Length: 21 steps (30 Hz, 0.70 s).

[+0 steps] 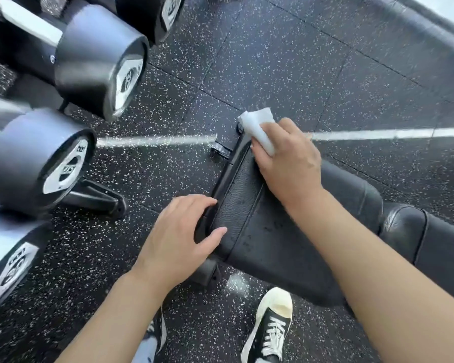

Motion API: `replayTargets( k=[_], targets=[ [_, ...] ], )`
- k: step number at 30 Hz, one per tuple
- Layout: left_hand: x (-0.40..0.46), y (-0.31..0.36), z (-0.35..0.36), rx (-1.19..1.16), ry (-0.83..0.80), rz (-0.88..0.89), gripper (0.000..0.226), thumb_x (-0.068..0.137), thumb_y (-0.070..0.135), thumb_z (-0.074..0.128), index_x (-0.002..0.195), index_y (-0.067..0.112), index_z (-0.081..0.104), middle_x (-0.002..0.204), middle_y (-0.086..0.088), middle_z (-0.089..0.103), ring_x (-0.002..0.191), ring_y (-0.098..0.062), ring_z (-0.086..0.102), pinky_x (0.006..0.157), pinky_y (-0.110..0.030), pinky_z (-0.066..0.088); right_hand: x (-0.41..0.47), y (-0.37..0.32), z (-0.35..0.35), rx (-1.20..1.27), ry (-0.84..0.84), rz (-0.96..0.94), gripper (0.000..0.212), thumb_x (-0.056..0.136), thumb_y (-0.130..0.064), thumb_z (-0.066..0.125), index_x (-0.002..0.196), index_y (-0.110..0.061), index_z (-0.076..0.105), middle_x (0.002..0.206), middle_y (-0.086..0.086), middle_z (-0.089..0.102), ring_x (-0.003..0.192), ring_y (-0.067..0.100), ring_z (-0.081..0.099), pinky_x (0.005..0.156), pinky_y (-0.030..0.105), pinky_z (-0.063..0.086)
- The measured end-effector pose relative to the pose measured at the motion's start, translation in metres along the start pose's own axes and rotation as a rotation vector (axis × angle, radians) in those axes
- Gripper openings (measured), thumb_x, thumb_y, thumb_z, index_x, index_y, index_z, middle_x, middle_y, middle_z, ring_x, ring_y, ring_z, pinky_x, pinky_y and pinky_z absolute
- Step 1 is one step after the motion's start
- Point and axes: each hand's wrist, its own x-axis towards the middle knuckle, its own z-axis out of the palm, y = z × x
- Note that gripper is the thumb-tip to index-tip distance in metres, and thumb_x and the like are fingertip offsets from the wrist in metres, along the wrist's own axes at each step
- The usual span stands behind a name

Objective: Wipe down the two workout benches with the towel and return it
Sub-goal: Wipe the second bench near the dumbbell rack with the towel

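Note:
A black padded workout bench runs from the centre of the head view toward the lower right. Its leather seat end faces me. My right hand presses a folded white towel against the far corner of the seat pad, with the fingers lying flat over the cloth. My left hand rests on the near left edge of the seat, its fingers curling over the rim and its thumb lying on the pad. A second black padded surface shows at the top right.
A rack of large black dumbbells crowds the left side. The floor is black speckled rubber with a white line across it. A black-and-white sneaker stands under the bench's near edge.

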Motion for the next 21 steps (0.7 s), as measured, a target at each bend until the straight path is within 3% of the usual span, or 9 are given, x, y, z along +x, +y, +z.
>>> replayTargets(
  k=[3, 7, 9, 11, 13, 15, 16, 19, 21],
  targets=[
    [-0.009, -0.012, 0.006, -0.084, 0.014, -0.019, 0.049, 0.089, 0.056, 0.066, 0.133, 0.035, 0.057, 0.130, 0.027, 0.054, 0.130, 0.001, 0.045, 0.109, -0.016, 0.033, -0.057, -0.035, 0.008, 0.057, -0.095, -0.164, 0.016, 0.087, -0.034, 0.065, 0.088, -0.017, 0.064, 0.085, 0.000, 0.053, 0.078, 0.024, 0.057, 0.055, 0.031, 0.041],
    [-0.022, -0.023, 0.009, -0.147, -0.018, -0.025, 0.051, 0.077, 0.054, 0.073, 0.124, 0.042, 0.057, 0.121, 0.031, 0.054, 0.124, 0.003, 0.047, 0.101, -0.011, 0.035, -0.115, -0.045, 0.004, 0.067, -0.287, -0.459, 0.015, 0.086, -0.031, 0.067, 0.091, -0.017, 0.070, 0.080, 0.000, 0.052, 0.068, 0.021, 0.054, 0.046, 0.034, 0.043],
    [-0.027, -0.025, 0.010, -0.137, -0.036, -0.023, 0.054, 0.080, 0.061, 0.071, 0.128, 0.041, 0.056, 0.124, 0.032, 0.052, 0.127, 0.001, 0.047, 0.104, -0.014, 0.036, -0.101, -0.033, -0.003, -0.008, -0.276, -0.531, 0.022, 0.084, -0.037, 0.078, 0.092, -0.017, 0.072, 0.080, 0.001, 0.056, 0.069, 0.022, 0.058, 0.046, 0.033, 0.041],
    [-0.026, -0.025, 0.009, -0.128, -0.031, -0.031, 0.059, 0.083, 0.066, 0.067, 0.134, 0.041, 0.054, 0.132, 0.035, 0.046, 0.134, 0.004, 0.041, 0.109, -0.015, 0.031, -0.061, -0.017, -0.003, -0.096, -0.141, -0.534, 0.025, 0.084, -0.041, 0.080, 0.088, -0.018, 0.073, 0.080, 0.002, 0.061, 0.073, 0.024, 0.064, 0.048, 0.032, 0.046],
    [-0.019, -0.021, 0.006, -0.127, -0.014, -0.031, 0.059, 0.085, 0.066, 0.066, 0.137, 0.040, 0.053, 0.134, 0.037, 0.044, 0.136, 0.007, 0.038, 0.109, -0.013, 0.027, -0.010, -0.001, 0.000, -0.335, 0.027, -0.518, 0.025, 0.093, -0.042, 0.067, 0.082, -0.020, 0.071, 0.078, 0.000, 0.059, 0.076, 0.023, 0.065, 0.055, 0.032, 0.049],
    [-0.010, -0.016, 0.005, -0.128, -0.011, -0.030, 0.057, 0.086, 0.063, 0.067, 0.136, 0.039, 0.054, 0.133, 0.035, 0.046, 0.133, 0.007, 0.039, 0.105, -0.006, 0.026, 0.031, 0.016, 0.002, -0.365, 0.019, -0.314, 0.037, 0.099, -0.045, 0.048, 0.084, -0.014, 0.064, 0.082, 0.000, 0.048, 0.081, 0.026, 0.059, 0.061, 0.036, 0.044],
    [-0.006, -0.014, 0.005, -0.133, -0.008, -0.036, 0.057, 0.086, 0.063, 0.068, 0.136, 0.039, 0.055, 0.132, 0.034, 0.047, 0.132, 0.008, 0.039, 0.104, -0.003, 0.025, 0.041, 0.025, 0.006, -0.311, 0.003, -0.217, 0.038, 0.101, -0.045, 0.048, 0.086, -0.012, 0.060, 0.085, 0.000, 0.044, 0.081, 0.028, 0.056, 0.063, 0.035, 0.038],
    [0.001, -0.012, 0.006, -0.163, -0.001, -0.057, 0.059, 0.083, 0.067, 0.066, 0.134, 0.040, 0.057, 0.130, 0.033, 0.051, 0.128, 0.005, 0.042, 0.101, -0.008, 0.031, 0.019, 0.013, 0.008, -0.131, 0.039, -0.043, 0.028, 0.098, -0.039, 0.064, 0.088, -0.013, 0.060, 0.087, 0.004, 0.051, 0.077, 0.030, 0.058, 0.062, 0.035, 0.038],
    [0.001, -0.014, 0.007, -0.202, -0.001, -0.069, 0.063, 0.079, 0.070, 0.067, 0.133, 0.039, 0.059, 0.129, 0.031, 0.053, 0.127, 0.002, 0.045, 0.103, -0.011, 0.033, -0.027, -0.013, 0.005, -0.072, 0.043, -0.227, 0.022, 0.091, -0.037, 0.073, 0.099, -0.020, 0.062, 0.089, 0.006, 0.058, 0.076, 0.029, 0.062, 0.058, 0.037, 0.048]
  ],
)
